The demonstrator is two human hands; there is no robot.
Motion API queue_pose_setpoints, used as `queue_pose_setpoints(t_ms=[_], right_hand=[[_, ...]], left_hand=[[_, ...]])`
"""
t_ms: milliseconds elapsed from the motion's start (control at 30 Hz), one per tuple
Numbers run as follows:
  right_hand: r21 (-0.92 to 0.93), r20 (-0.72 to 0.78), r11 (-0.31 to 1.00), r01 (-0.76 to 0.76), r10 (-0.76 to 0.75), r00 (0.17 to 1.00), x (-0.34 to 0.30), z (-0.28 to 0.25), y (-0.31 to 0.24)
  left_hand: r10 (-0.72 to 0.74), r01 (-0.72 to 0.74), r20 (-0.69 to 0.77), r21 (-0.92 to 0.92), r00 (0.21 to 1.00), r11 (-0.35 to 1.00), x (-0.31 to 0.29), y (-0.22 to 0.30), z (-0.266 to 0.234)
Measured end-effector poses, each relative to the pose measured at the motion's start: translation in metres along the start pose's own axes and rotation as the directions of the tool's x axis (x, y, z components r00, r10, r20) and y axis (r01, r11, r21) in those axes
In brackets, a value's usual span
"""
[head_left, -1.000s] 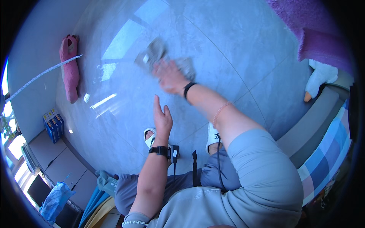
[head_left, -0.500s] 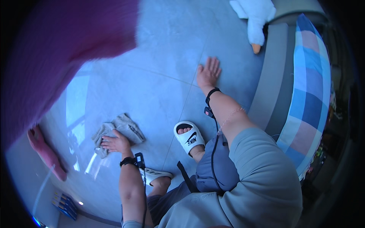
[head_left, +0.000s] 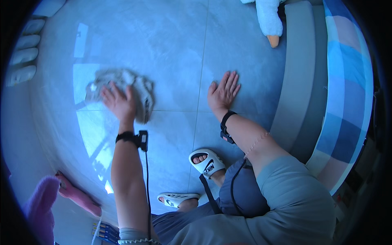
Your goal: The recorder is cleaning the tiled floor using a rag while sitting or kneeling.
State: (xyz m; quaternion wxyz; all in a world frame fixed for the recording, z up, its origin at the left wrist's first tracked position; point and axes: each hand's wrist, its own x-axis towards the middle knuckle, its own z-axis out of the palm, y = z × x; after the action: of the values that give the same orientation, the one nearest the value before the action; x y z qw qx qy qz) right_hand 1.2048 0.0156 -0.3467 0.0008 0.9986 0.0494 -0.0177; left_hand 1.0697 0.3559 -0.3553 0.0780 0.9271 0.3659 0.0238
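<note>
A crumpled grey cloth [head_left: 143, 92] lies on the shiny tiled floor at the left. My left hand [head_left: 119, 101] is flat on top of it, fingers stretched and slightly apart, covering the cloth's middle. Farther right, my right hand [head_left: 223, 94] rests with its palm on the bare tile, its fingers extended and nothing in them. A black strap with a small device [head_left: 141, 141] circles my left wrist, and another strap with a device [head_left: 226, 134] is on my right wrist.
White slides [head_left: 208, 163] are on my feet. A grey sofa base [head_left: 300, 61] with a checked cushion [head_left: 347, 81] runs along the right. A white plush goose [head_left: 269, 20] hangs at the upper right. Pink plush [head_left: 41, 208] and a pink object [head_left: 79, 198] lie lower left.
My left hand has pushed the cloth forward over the floor, away from me. The large pink-purple shape at the upper left has left that area. My right hand stays flat on the floor.
</note>
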Motion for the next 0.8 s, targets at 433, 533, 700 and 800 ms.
queue_pose_setpoints(t_ms=[433, 533, 700, 800], right_hand=[[0.068, 0.103, 0.997, 0.025, -0.032, 0.994, 0.011, -0.005, 0.004], [0.063, 0.042, 0.996, 0.067, -0.07, 0.997, 0.013, 0.002, 0.006], [0.054, -0.017, 0.993, 0.109, -0.108, 0.994, 0.005, 0.004, 0.003], [0.078, 0.01, 0.993, 0.087, -0.088, 0.996, 0.005, 0.001, 0.003]], left_hand=[[0.618, -0.547, 0.156, -0.338, 0.77, 0.766, 0.176, 0.238, 0.018], [0.888, -0.742, 0.036, -0.534, 0.458, 0.405, 0.119, 0.274, 0.02], [0.887, -0.658, 0.037, -0.657, 0.459, 0.368, 0.021, 0.221, 0.001], [0.804, -0.58, 0.059, -0.662, 0.592, 0.476, -0.04, 0.149, -0.022]])
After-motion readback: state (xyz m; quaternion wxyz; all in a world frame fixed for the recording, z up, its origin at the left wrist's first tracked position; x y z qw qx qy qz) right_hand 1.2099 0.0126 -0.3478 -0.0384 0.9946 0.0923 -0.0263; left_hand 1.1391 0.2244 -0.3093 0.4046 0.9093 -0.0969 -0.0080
